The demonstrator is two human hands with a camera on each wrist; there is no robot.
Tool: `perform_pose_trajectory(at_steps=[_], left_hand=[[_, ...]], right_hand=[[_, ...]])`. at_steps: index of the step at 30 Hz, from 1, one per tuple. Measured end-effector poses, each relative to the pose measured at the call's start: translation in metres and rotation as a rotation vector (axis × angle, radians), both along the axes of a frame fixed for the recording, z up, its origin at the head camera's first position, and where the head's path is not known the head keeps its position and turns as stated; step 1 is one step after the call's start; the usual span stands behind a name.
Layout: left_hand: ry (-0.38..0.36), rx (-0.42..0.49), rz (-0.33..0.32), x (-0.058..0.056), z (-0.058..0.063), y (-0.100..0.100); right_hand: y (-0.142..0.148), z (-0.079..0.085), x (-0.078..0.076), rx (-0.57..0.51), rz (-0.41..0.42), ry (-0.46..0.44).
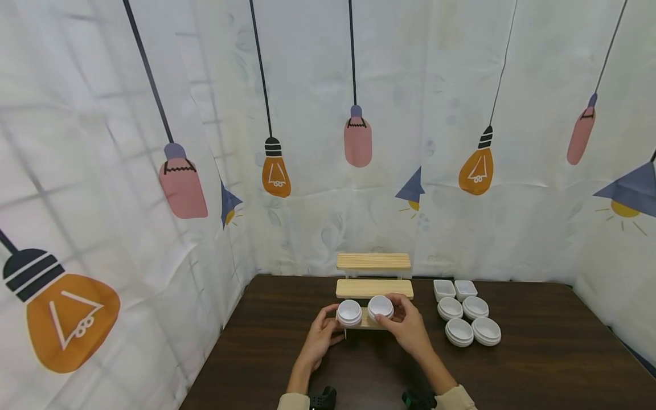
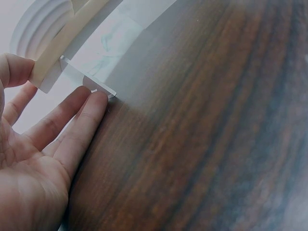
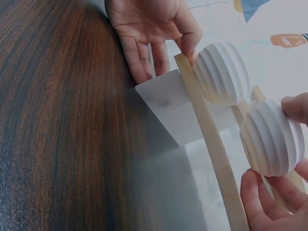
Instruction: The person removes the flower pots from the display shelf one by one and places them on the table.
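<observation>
A wooden tiered shelf with clear supports stands on the dark table, and its lowest board [image 1: 365, 323] faces me. My left hand [image 1: 319, 337] holds the left end of that board, some fingers against the clear side support [image 2: 98, 86]. On the board beside it sits a stack of small white round bowls [image 1: 349, 312], rims layered. A second such stack [image 1: 380, 306] is at the board's right part, pinched between thumb and fingers of my right hand [image 1: 407, 330]. The right wrist view shows this right stack [image 3: 272, 137] tilted in the frame, over the board.
The shelf's middle board [image 1: 374, 288] and top board [image 1: 373, 261] rise behind. Right of the shelf, several round white bowl stacks [image 1: 458, 331] stand in rows, with two square white dishes [image 1: 443, 289] behind them. A printed curtain [image 1: 318, 228] borders the brown table [image 1: 553, 341].
</observation>
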State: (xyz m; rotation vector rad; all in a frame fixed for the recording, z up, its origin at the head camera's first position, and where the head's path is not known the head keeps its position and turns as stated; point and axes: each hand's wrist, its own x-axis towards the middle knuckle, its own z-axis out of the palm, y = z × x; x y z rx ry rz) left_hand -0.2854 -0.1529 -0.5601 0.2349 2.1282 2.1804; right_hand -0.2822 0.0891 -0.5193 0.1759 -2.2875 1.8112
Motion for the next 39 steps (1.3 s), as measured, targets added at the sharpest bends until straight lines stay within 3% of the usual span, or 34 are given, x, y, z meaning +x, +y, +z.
perform_pose_trajectory(at_steps=[13,39], left_hand=[[0.004,0.001,-0.009,0.001,0.000,-0.001],[0.005,0.001,-0.002,0.001,0.001,0.000]], right_hand=[[0.008,0.007,0.007,-0.002,0.018,0.011],[0.025,0.003,0.013,-0.043,0.050,0.016]])
